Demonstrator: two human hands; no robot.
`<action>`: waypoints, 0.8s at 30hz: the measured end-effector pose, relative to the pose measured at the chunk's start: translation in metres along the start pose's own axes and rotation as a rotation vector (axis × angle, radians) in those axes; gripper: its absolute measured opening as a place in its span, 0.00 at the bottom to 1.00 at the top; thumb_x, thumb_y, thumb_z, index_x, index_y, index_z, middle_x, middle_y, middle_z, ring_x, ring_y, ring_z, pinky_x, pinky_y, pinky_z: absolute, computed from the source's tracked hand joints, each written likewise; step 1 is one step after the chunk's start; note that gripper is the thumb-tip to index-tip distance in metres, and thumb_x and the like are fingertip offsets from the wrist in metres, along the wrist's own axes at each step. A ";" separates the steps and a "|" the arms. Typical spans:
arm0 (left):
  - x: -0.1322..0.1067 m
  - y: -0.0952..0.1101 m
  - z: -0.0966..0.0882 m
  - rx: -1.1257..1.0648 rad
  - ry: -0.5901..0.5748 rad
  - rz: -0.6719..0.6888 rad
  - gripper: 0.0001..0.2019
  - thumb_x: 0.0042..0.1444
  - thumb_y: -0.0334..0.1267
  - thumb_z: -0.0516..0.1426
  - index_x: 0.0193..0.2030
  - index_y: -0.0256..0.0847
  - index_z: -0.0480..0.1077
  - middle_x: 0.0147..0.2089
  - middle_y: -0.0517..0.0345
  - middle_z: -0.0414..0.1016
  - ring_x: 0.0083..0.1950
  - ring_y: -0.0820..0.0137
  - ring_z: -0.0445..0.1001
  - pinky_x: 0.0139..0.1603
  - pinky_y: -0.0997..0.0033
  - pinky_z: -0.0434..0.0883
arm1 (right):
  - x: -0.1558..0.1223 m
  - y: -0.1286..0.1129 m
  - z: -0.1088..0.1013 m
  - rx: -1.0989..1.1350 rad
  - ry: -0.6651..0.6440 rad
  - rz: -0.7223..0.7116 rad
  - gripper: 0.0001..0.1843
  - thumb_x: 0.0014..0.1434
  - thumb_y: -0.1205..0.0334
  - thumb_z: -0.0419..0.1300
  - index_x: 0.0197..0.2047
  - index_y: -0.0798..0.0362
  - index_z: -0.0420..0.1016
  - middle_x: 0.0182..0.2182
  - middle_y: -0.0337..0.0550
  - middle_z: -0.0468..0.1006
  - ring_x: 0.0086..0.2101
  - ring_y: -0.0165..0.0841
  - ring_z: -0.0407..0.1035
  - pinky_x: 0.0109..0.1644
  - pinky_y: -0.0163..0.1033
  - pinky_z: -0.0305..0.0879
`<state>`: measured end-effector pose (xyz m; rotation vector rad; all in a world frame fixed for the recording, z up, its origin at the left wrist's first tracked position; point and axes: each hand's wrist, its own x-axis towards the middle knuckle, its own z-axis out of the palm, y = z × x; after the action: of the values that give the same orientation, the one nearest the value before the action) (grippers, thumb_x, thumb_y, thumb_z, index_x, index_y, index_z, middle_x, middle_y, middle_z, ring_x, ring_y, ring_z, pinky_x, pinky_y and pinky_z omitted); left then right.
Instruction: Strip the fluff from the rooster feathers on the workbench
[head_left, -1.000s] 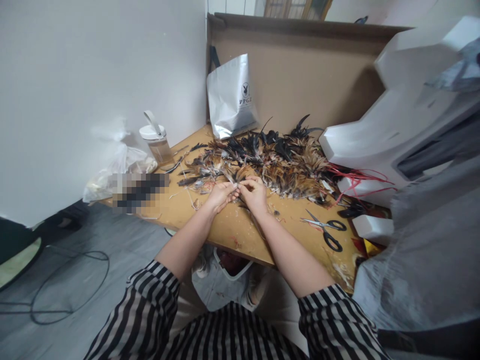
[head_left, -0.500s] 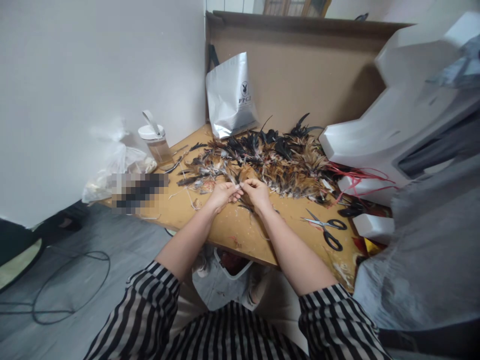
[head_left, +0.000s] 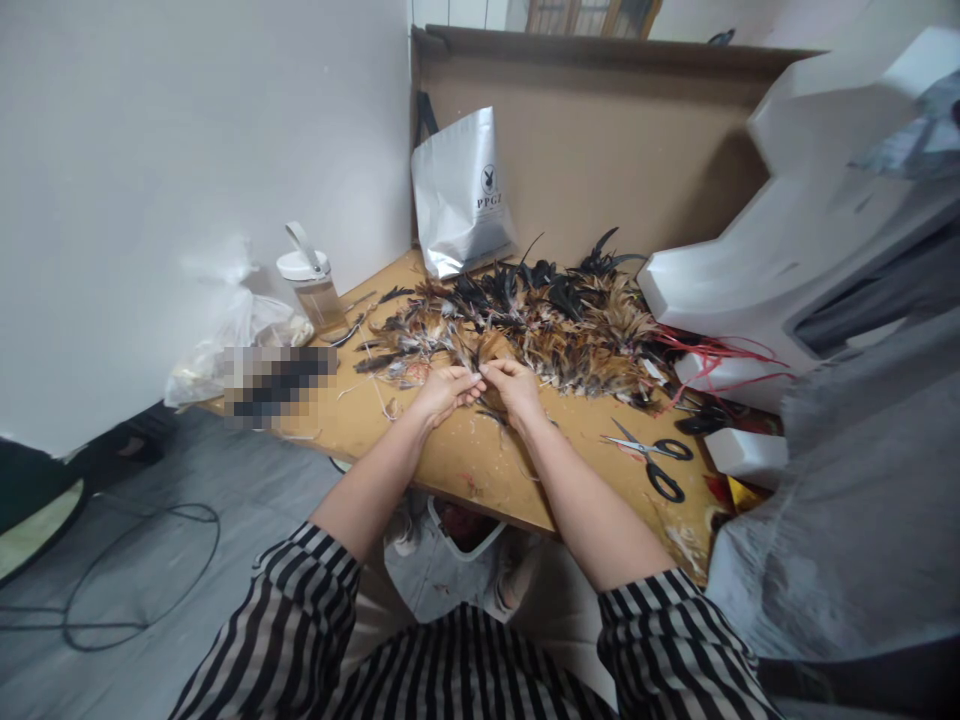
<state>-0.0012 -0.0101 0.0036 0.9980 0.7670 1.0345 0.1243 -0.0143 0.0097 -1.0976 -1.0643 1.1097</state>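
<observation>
My left hand (head_left: 448, 392) and my right hand (head_left: 514, 386) meet at the near edge of a long heap of brown and black feathers (head_left: 566, 310). Both are closed in a pinch, fingertips almost touching. A small bunch of brown feathers (head_left: 493, 347) fans out from between them, its base hidden by the fingers. Loose thread and a dark feather scrap lie on the wooden table (head_left: 450, 460) just under my hands. Black-handled scissors (head_left: 651, 458) rest with blades parted to the right of my right forearm.
A silver bag (head_left: 461, 195) stands behind the feathers, against a cardboard panel (head_left: 600, 140). At left are a lidded drink bottle (head_left: 315, 290) and a clear plastic bag (head_left: 240, 330). Red strings (head_left: 727, 350) and white foam pieces (head_left: 746, 455) lie at right. A bin (head_left: 469, 540) sits below the table edge.
Both hands stay in the same place, with only a slight shift of the fingers at the pinch. Nothing else has visibly moved.
</observation>
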 end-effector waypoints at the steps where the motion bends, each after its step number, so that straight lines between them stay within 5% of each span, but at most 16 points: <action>1: 0.000 0.000 0.000 0.015 -0.002 0.002 0.09 0.41 0.36 0.62 0.26 0.31 0.70 0.22 0.55 0.71 0.21 0.81 0.65 0.22 0.83 0.62 | 0.000 0.000 0.000 -0.006 -0.012 0.001 0.13 0.36 0.53 0.63 0.22 0.54 0.70 0.17 0.34 0.69 0.20 0.25 0.60 0.26 0.32 0.56; 14: 0.009 -0.008 -0.007 0.151 0.044 0.112 0.12 0.42 0.42 0.60 0.25 0.32 0.71 0.18 0.58 0.67 0.17 0.81 0.61 0.17 0.81 0.58 | 0.007 0.004 -0.004 -0.161 -0.034 -0.131 0.14 0.44 0.51 0.58 0.22 0.55 0.69 0.18 0.35 0.69 0.20 0.26 0.59 0.27 0.32 0.56; 19: 0.009 -0.007 -0.008 0.013 0.111 0.112 0.13 0.41 0.42 0.61 0.29 0.33 0.71 0.24 0.58 0.69 0.20 0.82 0.62 0.18 0.83 0.58 | 0.017 0.007 -0.022 -0.656 0.066 -0.303 0.13 0.48 0.54 0.54 0.29 0.54 0.74 0.27 0.41 0.74 0.29 0.30 0.65 0.35 0.35 0.58; 24: 0.010 -0.007 -0.012 -0.073 0.102 0.114 0.13 0.40 0.41 0.61 0.30 0.33 0.70 0.25 0.58 0.69 0.22 0.82 0.63 0.19 0.84 0.58 | 0.015 0.005 -0.025 -1.181 0.073 -0.331 0.13 0.50 0.57 0.54 0.37 0.52 0.73 0.36 0.46 0.73 0.35 0.35 0.66 0.38 0.37 0.57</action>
<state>-0.0058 0.0017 -0.0077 0.9409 0.7565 1.2114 0.1501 -0.0015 0.0030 -1.7320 -1.8240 0.0765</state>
